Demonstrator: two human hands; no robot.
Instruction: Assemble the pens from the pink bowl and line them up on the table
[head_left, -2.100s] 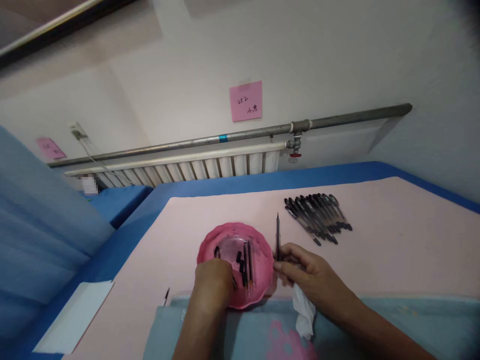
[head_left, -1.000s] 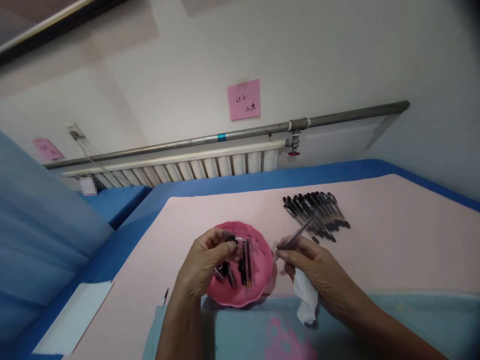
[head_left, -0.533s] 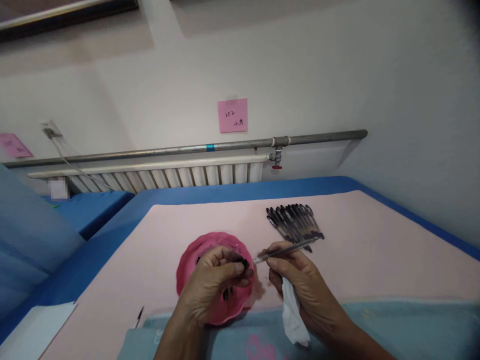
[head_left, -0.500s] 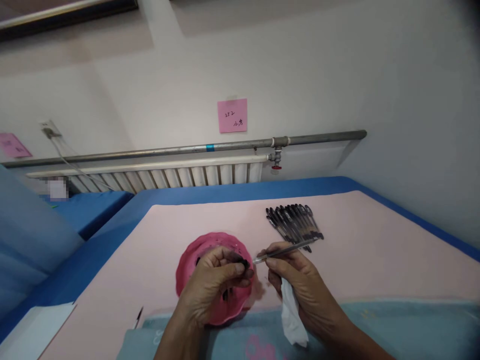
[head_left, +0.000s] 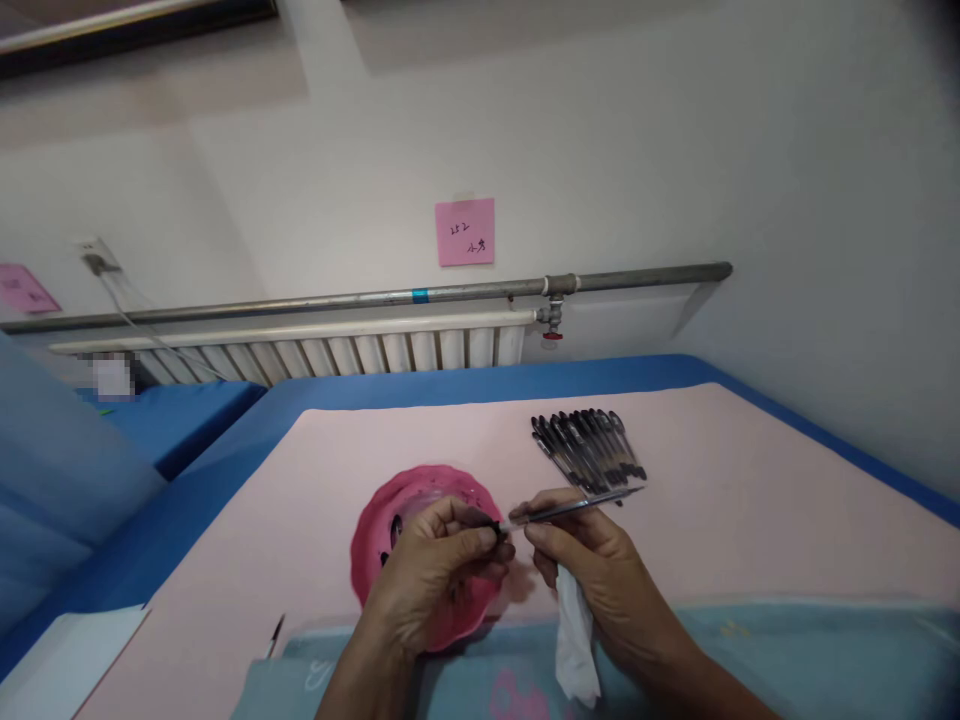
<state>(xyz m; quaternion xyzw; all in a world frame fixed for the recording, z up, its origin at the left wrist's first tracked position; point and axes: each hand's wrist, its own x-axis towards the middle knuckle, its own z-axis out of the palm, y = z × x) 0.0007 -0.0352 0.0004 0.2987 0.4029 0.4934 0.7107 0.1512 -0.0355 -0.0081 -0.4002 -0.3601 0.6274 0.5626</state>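
My left hand is closed in a pinch over the pink scalloped dish. Between its fingertips is a small black pen part, mostly hidden. My right hand grips a clear pen, tilted slightly, with its far end pointing right. The pen's left end meets the black part at my left fingertips. A crumpled white tissue hangs from under my right fingers. Small dark pieces lie in the dish. Just beyond my right hand, several black-capped pens lie in a fanned row.
A pink sheet covers the blue table. Along the front edge lies a teal cloth. A slim dark-tipped pen-like item and a white paper are at the left. Behind stand a radiator and a pipe.
The right hand has moved slightly left, bringing the pen's left end against the black part in my left hand. The tissue has shifted left with it.
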